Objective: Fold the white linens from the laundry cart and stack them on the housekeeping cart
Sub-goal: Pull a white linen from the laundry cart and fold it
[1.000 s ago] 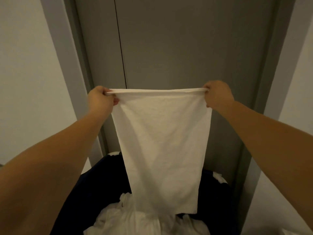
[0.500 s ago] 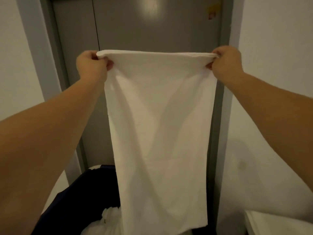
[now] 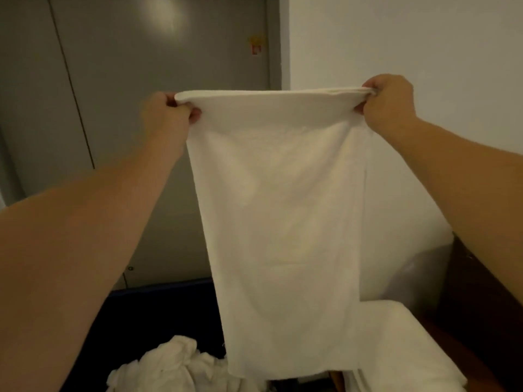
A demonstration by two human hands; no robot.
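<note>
**Head view.** A white towel (image 3: 277,207) is held up at arm's length, stretched flat between the two hands and hanging straight down. The left hand (image 3: 167,114) grips its upper left corner, with the fingers (image 3: 195,113) curled and pinching the cloth. The right hand (image 3: 387,100) grips the upper right corner in the same way, its fingers closed on the bunched edge, where more than one layer of cloth shows. The upper edge runs nearly level between the hands. The towel's lower edge hangs free, above and in front of the dark blue laundry cart (image 3: 158,312), in which crumpled white linens (image 3: 175,363) lie at the lower left. At the lower right lies a flat stack of folded white linens (image 3: 396,349), partly hidden behind the towel; what carries it cannot be told. A dark brown panel (image 3: 481,306) stands just beside the stack at the right edge. Behind are a grey door (image 3: 158,66) bearing a small red-and-yellow sticker (image 3: 257,46), and a white wall (image 3: 410,38).
</note>
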